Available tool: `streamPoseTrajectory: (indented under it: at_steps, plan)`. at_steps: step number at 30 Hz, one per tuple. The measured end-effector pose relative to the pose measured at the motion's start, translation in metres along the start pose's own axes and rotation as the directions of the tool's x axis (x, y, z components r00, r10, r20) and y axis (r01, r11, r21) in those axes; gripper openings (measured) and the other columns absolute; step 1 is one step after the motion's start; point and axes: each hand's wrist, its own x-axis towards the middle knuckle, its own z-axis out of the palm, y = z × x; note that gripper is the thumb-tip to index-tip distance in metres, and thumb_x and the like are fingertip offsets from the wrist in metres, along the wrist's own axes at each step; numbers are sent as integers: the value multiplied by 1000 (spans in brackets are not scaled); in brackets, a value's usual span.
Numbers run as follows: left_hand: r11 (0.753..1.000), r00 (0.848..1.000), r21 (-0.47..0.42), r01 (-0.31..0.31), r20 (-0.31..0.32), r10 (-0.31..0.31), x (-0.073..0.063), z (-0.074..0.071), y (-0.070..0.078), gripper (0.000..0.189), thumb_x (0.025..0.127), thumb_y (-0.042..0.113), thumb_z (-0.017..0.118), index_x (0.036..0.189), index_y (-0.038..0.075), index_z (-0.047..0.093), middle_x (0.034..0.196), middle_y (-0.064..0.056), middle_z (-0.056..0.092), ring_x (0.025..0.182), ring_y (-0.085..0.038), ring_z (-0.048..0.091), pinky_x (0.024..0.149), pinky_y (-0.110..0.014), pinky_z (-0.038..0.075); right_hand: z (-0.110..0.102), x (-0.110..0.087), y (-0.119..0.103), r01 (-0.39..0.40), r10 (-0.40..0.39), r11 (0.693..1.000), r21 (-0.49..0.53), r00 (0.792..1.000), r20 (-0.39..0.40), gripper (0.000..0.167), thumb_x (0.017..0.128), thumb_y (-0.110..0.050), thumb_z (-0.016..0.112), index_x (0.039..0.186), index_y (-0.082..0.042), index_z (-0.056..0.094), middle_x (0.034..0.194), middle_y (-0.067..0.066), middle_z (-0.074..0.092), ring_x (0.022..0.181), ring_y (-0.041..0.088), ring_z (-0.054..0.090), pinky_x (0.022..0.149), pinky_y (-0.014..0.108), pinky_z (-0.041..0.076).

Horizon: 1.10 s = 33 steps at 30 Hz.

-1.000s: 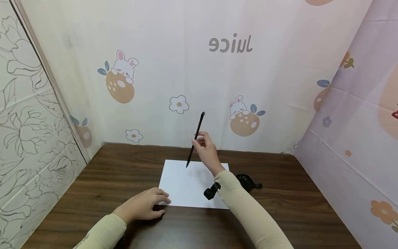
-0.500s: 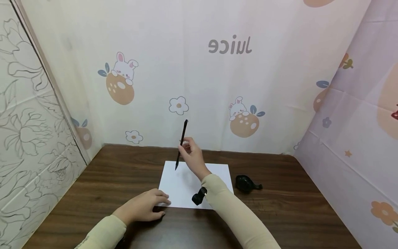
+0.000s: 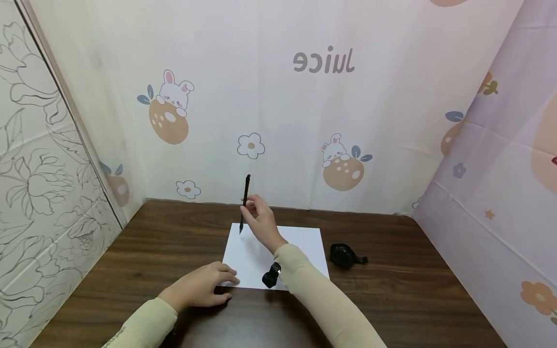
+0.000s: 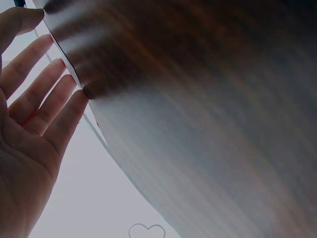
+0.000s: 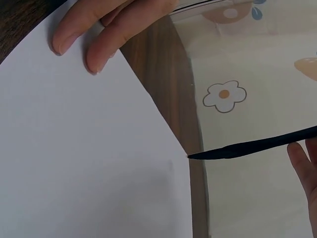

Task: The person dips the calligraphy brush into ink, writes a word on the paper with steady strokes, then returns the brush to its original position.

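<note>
A black brush with a pointed tip (image 3: pixel 246 191) stands nearly upright in my right hand (image 3: pixel 263 226), which pinches it between thumb and fingers. Its tip points down near the far left corner of a white sheet of paper (image 3: pixel 304 246); whether it touches, I cannot tell. In the right wrist view the brush (image 5: pixel 247 147) crosses from the right, and the paper (image 5: pixel 99 144) bears no visible marks. My left hand (image 3: pixel 201 286) rests at the sheet's near left corner, fingers extended onto it. The left wrist view shows those fingers (image 4: pixel 67 116) spread at the table's surface.
Right of the paper, a dark rounded object with a short spout-like end (image 3: pixel 343 255) lies on the brown wooden table (image 3: pixel 404 280). Printed curtains (image 3: pixel 287 106) hang behind the table and to its right. A floral panel (image 3: pixel 39 183) borders the left side.
My right hand has carried the brush leftward across the far part of the paper, and the brush now stands more upright. The left hand stays in place.
</note>
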Motion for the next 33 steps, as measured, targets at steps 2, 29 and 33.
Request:
streamPoseTrajectory:
  at_steps: [2,29,33]
  plan:
    - [1000,1000,0,1,4,-1,0,0,0,27,87,22,75,112,12,74,118,-4,66,110,-19,61,93,-34,52,2,0,1,-1,1,1000,-1,1000,1,24,103,-17,58,125,-9,58,104,4,58,99,16,60,84,27,54]
    - [1000,1000,-11,1,2,-1,1,-1,2,27,87,21,75,112,10,74,118,-5,66,109,-18,62,92,-34,52,13,-6,1,10,-9,999,-40,999,39,20,103,-17,59,123,-13,57,104,2,58,101,16,60,86,26,54]
    - [1000,1000,-11,3,0,-3,1,-1,2,27,87,21,75,112,10,74,117,-5,66,109,-18,62,92,-34,52,14,-7,3,6,-4,999,-47,999,40,21,103,-18,58,124,-14,57,104,2,58,101,15,60,86,25,53]
